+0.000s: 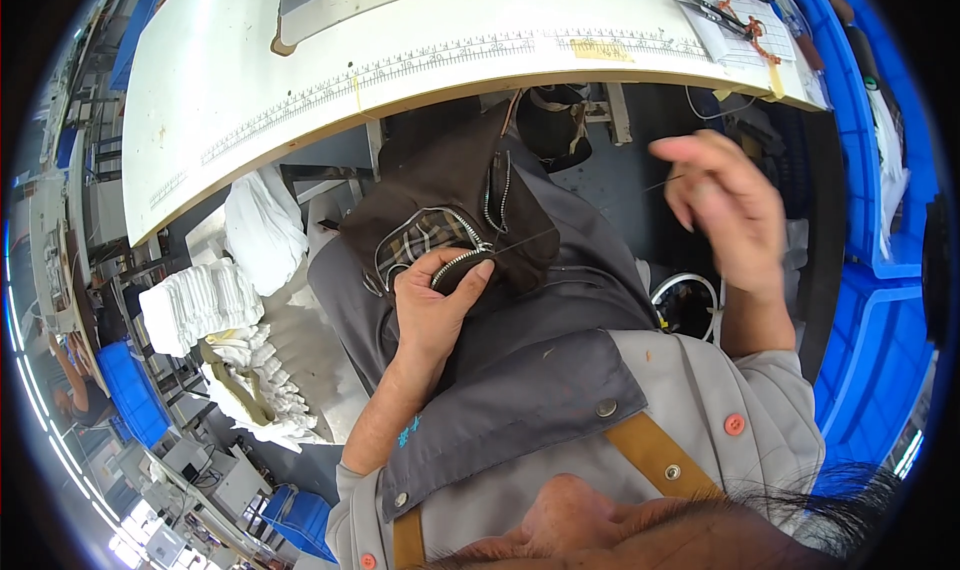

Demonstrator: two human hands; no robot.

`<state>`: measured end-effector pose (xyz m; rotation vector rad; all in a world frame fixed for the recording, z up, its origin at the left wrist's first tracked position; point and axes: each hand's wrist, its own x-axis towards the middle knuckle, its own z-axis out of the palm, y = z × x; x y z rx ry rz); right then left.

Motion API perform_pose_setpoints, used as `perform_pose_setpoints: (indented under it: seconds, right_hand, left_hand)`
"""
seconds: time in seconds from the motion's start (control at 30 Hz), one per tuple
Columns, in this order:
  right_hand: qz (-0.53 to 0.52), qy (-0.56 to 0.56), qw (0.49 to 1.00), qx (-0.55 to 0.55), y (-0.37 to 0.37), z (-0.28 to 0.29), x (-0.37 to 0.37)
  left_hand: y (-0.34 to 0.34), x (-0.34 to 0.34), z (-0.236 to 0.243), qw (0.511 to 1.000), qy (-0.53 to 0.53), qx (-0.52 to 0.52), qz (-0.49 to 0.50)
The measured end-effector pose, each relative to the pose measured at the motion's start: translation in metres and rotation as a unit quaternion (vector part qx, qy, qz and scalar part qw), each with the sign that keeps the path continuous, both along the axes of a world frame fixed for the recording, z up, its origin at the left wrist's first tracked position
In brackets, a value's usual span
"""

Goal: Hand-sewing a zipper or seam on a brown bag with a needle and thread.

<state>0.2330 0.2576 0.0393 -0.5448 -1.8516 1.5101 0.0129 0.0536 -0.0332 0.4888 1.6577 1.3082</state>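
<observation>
A dark brown fabric bag point(440, 165) with a plaid lining point(425, 235) lies across my lap. Its curved metal zipper point(463, 260) gapes open, and a second zipper point(497, 190) runs along the side. My left hand point(445, 295) pinches the zippered edge between thumb and fingers. From that spot a thin dark thread point(525, 239) stretches up and to the right. My right hand point(725, 205) is raised away from the bag, slightly blurred, its fingers closed around the thread's far end. Whether a needle is there too, I cannot make out.
Ahead stands a white sewing table point(430, 30) with a printed ruler along its edge. Small snips point(715, 15) lie on paper at its right. White fabric stacks point(200, 305) sit at my left. Blue bins point(875, 170) line the right side.
</observation>
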Motion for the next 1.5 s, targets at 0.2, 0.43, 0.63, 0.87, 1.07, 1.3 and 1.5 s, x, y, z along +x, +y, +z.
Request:
perform_pose_setpoints:
  seconds: [0.2, 0.43, 0.63, 0.87, 1.07, 1.3, 1.5]
  right_hand:
    - [0.050, 0.361, 0.909, -0.202, 0.002, 0.033, 0.038]
    - [-0.017, 0.491, 0.844, -0.214, 0.052, 0.041, 0.061]
    - [-0.133, 0.409, 0.893, -0.131, 0.085, -0.004, 0.046]
    - [-0.156, 0.263, 0.949, -0.079, 0.085, -0.027, 0.006]
    - [0.154, -0.212, 0.956, -0.131, 0.004, -0.023, -0.036]
    - [0.304, -0.370, 0.867, 0.135, -0.016, -0.038, -0.048]
    - [0.308, -0.219, 0.923, 0.073, -0.009, -0.047, -0.040]
  left_hand:
    - [0.004, 0.003, 0.003, 1.000, -0.023, 0.006, 0.008]
    - [-0.003, 0.002, 0.002, 1.000, -0.011, 0.000, 0.000]
    - [-0.004, 0.004, 0.003, 1.000, -0.012, 0.019, -0.011]
    - [-0.008, -0.001, -0.004, 0.999, -0.034, 0.010, -0.011]
    - [-0.005, -0.003, -0.003, 0.999, -0.037, 0.018, -0.028]
    - [-0.004, -0.004, -0.002, 0.999, -0.038, 0.023, -0.029]
    - [-0.003, -0.003, -0.001, 0.998, -0.044, 0.020, -0.030]
